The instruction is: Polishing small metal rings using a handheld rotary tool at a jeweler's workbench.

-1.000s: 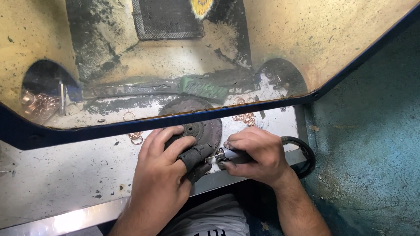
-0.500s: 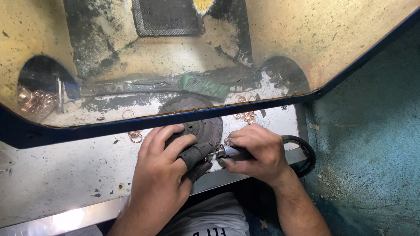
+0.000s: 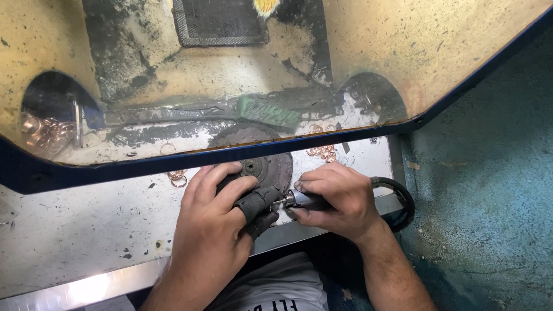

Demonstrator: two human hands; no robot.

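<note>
My right hand (image 3: 334, 198) grips a slim metal rotary handpiece (image 3: 296, 199) pointing left, its black cable (image 3: 397, 193) looping behind the wrist. My left hand (image 3: 216, 222) lies beside it, thumb and forefinger covered in dark protective sleeves (image 3: 256, 201), pinching a small piece right at the tool's tip; the piece itself is hidden. Both hands rest over a dark round pad (image 3: 271, 167) on the white worktop (image 3: 75, 224).
A stained transparent shield with a blue rim (image 3: 242, 151) stands just beyond the hands. Copper-coloured rings lie on the worktop (image 3: 177, 177), behind the shield (image 3: 322, 151) and heaped at far left (image 3: 43, 132). A green-handled tool (image 3: 268, 112) lies behind the shield. Teal wall at right.
Both hands stay pressed together at the tool's tip with only slight shifts. The view has barely moved.
</note>
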